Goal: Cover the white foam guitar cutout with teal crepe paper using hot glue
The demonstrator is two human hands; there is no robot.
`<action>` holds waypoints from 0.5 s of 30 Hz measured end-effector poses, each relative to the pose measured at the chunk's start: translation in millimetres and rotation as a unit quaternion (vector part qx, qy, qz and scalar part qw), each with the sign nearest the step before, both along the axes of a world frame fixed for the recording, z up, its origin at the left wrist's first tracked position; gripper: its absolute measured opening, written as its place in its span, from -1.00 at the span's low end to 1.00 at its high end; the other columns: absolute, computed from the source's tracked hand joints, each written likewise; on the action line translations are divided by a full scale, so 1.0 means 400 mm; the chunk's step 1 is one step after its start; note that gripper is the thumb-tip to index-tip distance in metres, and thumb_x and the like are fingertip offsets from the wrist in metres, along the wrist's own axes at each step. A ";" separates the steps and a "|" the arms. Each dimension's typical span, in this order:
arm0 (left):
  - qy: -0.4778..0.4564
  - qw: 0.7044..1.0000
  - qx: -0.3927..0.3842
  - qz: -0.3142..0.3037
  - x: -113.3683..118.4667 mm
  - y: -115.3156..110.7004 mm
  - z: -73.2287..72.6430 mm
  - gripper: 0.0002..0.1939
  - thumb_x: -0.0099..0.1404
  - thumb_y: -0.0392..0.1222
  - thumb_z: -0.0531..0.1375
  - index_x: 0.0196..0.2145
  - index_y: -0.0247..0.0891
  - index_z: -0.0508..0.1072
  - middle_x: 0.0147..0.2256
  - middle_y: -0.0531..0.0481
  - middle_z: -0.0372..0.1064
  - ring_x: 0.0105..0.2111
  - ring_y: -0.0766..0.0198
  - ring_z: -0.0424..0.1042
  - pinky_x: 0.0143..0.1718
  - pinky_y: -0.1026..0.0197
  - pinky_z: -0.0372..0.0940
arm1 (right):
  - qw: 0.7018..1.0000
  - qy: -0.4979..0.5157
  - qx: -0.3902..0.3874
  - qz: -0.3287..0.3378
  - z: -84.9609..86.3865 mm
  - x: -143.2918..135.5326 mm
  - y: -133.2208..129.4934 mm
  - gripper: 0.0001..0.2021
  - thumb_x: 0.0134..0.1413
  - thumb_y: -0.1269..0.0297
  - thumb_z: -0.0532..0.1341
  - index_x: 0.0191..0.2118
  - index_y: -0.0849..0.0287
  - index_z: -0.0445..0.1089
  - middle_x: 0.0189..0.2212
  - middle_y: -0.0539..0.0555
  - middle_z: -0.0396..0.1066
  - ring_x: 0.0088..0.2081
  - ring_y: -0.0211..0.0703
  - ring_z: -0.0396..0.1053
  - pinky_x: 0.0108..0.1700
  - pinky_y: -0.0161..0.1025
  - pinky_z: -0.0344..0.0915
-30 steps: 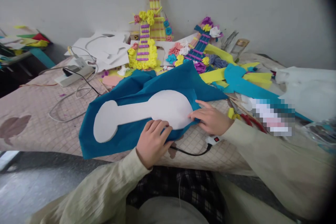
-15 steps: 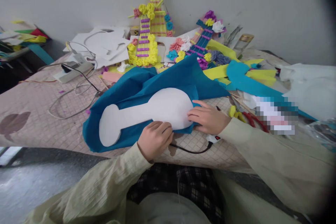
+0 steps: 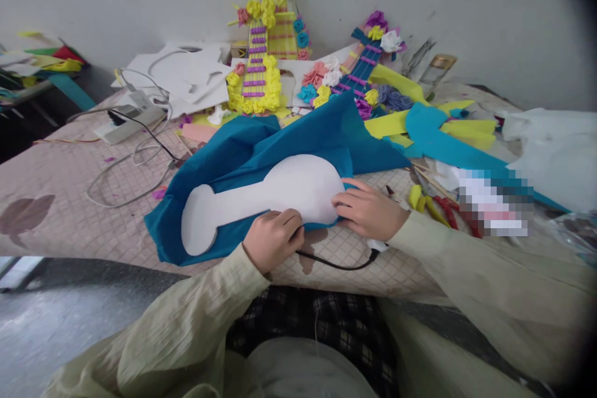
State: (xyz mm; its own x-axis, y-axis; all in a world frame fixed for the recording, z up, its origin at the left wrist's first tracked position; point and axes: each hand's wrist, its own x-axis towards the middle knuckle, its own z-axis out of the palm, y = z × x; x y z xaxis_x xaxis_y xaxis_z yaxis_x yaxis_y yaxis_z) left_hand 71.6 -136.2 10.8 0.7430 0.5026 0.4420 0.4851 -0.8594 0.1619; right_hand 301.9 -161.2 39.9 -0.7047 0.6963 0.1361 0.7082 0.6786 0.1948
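White cutout (image 3: 303,183), with 2 rounded ends joined by a narrow neck, lay flat on a blue sheet (image 3: 321,124) at the near middle of the table cover (image 3: 88,199). Larger end lay to the right, smaller end to the left. The sheet's far side stood up in loose folds; its left end curled upward beside the smaller end.

Left hand (image 3: 273,239): fingers curled at the cutout's near edge, by the larger end. Could not tell whether they pinched the sheet; fingertips hidden.

Right hand (image 3: 370,208): partly curled at the right end of the cutout, index finger reaching out along the sheet, other fingertips at the rim. Firmness of grip could not be judged.

Surroundings: black cord (image 3: 336,266) on the near side, between the hands and the near table edge. Red-handled tool (image 3: 450,211) right of the right hand. Power strip (image 3: 130,127) at far left. Flower-trimmed yellow stringed shape (image 3: 255,84) at the far side, beyond the sheet. Light-blue strip (image 3: 466,152) at far right.
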 end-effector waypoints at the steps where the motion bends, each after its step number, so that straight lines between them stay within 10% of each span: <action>1: -0.001 1.000 -0.002 0.002 0.000 0.001 -0.001 -0.85 0.19 -0.29 0.03 -0.44 -0.30 0.38 -0.39 -0.03 0.42 -0.52 0.28 0.36 -0.45 0.21 0.28 | 1.000 0.001 -0.005 -0.006 0.002 -0.002 -0.001 -0.85 0.02 0.23 0.18 -0.41 0.20 0.38 -0.36 0.04 0.39 -0.36 -0.16 0.30 0.11 0.01 0.00; 15: 0.004 0.999 -0.040 0.002 -0.003 0.013 0.005 -0.84 0.22 -0.25 0.03 -0.41 -0.28 0.40 -0.36 0.03 0.43 -0.44 0.31 0.41 -0.41 0.27 0.29 | 0.999 -0.035 0.019 -0.007 -0.003 -0.037 -0.005 -0.78 0.05 0.15 0.15 -0.40 0.21 0.39 -0.38 0.04 0.38 -0.36 -0.16 0.29 0.09 -0.04 -0.02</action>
